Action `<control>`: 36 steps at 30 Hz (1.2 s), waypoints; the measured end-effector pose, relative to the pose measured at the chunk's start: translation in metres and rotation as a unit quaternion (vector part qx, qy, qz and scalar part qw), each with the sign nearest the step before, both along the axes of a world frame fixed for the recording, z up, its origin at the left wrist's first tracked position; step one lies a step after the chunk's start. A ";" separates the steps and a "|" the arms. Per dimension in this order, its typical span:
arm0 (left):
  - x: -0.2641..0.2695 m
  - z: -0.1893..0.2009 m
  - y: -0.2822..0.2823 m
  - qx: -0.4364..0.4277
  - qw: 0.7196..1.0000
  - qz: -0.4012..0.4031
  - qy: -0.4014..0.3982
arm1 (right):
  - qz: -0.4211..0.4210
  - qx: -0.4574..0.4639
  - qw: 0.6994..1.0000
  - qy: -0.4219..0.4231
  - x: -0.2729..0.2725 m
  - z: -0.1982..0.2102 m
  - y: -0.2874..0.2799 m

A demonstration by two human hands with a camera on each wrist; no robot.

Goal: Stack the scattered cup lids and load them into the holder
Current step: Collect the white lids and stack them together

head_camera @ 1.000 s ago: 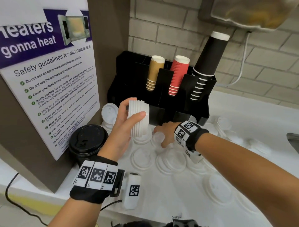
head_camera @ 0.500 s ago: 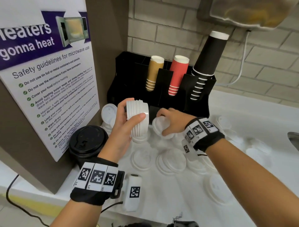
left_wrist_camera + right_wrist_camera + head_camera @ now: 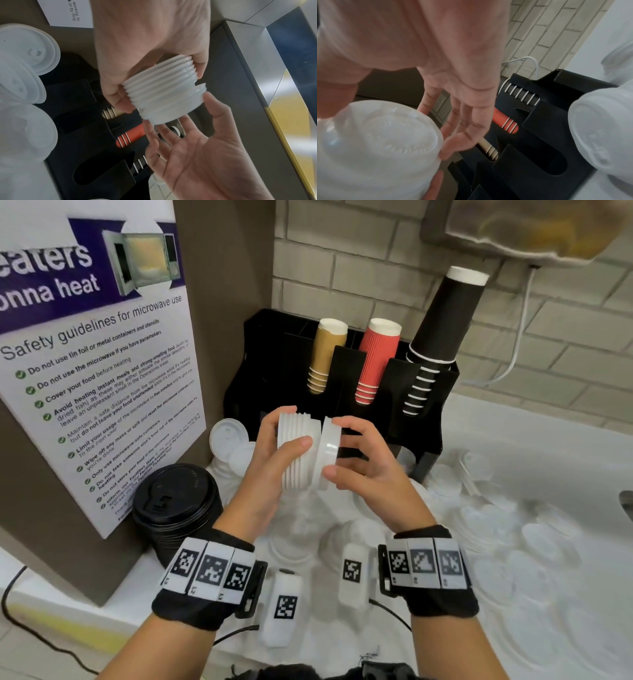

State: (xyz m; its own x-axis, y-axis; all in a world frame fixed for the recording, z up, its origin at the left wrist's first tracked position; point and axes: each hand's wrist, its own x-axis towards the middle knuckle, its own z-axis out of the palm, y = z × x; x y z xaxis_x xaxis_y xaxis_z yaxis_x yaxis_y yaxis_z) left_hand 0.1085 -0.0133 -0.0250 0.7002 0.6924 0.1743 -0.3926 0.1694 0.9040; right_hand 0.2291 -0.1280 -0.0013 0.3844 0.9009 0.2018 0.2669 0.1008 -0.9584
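Observation:
My left hand (image 3: pixel 289 428) grips a stack of white lids (image 3: pixel 296 453) on its side, in the air in front of the black holder (image 3: pixel 260 378). My right hand (image 3: pixel 337 448) pinches a single white lid (image 3: pixel 329 453) by its rim and holds it against the stack's right end. The left wrist view shows the ribbed stack (image 3: pixel 161 88) with the single lid (image 3: pixel 171 113) at its end, and the right hand's fingers behind it. In the right wrist view the lid (image 3: pixel 380 135) fills the lower left, with fingertips (image 3: pixel 448 152) on its edge. Several white lids (image 3: pixel 513 542) lie scattered on the counter.
The holder carries tan cups (image 3: pixel 325 354), red cups (image 3: pixel 376 357) and tall black cups (image 3: pixel 442 330). A stack of black lids (image 3: pixel 174 501) stands at the left beside a poster board (image 3: pixel 96 371). More white lids (image 3: pixel 227 436) lean by the holder. A sink edge (image 3: pixel 627 505) shows far right.
My right hand lifted a single lid off the counter and brought it up against the right end of the stack. The left hand kept the stack almost still.

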 end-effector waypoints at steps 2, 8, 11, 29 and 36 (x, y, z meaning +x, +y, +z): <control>0.001 0.000 -0.002 0.010 1.000 -0.013 0.012 | 0.005 0.000 1.000 0.000 0.001 0.000 0.001; 0.005 0.000 -0.007 0.012 1.000 -0.002 0.009 | 0.026 0.018 0.999 0.005 0.005 0.000 0.002; 0.008 0.002 -0.009 0.005 1.000 0.009 -0.004 | 0.033 0.028 0.999 0.010 0.007 0.001 0.003; -0.030 0.030 0.021 0.007 0.990 0.126 -0.056 | 0.203 -0.369 0.768 -0.483 0.038 -0.020 0.115; -0.041 0.032 0.027 0.000 0.990 0.130 -0.048 | 0.225 -0.380 0.692 -0.571 0.026 -0.066 0.152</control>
State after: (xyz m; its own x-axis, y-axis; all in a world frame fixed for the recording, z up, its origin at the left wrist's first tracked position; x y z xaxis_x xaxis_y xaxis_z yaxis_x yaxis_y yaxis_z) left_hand 0.0672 0.0134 0.0065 0.4794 0.8465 0.2315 -0.5063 0.0514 0.8608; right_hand 0.2555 0.0238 -0.0675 0.0120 0.8900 -0.4559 0.9996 0.0015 0.0292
